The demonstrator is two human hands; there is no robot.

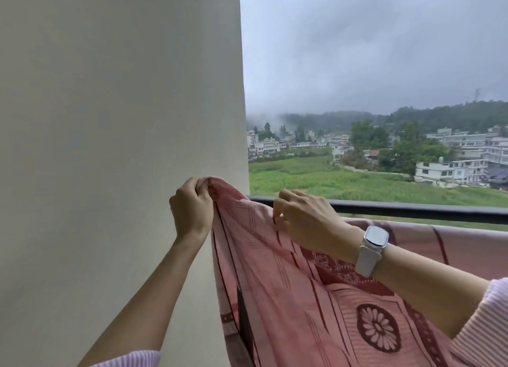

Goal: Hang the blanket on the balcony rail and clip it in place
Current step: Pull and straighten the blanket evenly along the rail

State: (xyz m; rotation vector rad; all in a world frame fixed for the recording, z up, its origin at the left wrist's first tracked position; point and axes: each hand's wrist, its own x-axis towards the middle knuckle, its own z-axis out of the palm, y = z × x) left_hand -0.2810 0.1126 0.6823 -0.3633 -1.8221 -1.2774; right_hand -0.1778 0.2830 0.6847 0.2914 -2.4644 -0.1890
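A pink blanket point(288, 298) with dark red stripes and flower medallions hangs in front of me. My left hand point(192, 207) grips its top corner, raised beside the wall. My right hand point(305, 218), with a white watch on the wrist, pinches the blanket's upper edge a little to the right, just in front of the dark balcony rail point(412, 210). Further right, the blanket lies draped below the rail. No clip is in sight.
A plain cream wall point(118, 146) fills the left half of the view, close to my left hand. Beyond the rail lie green fields, white buildings and cloudy hills far below.
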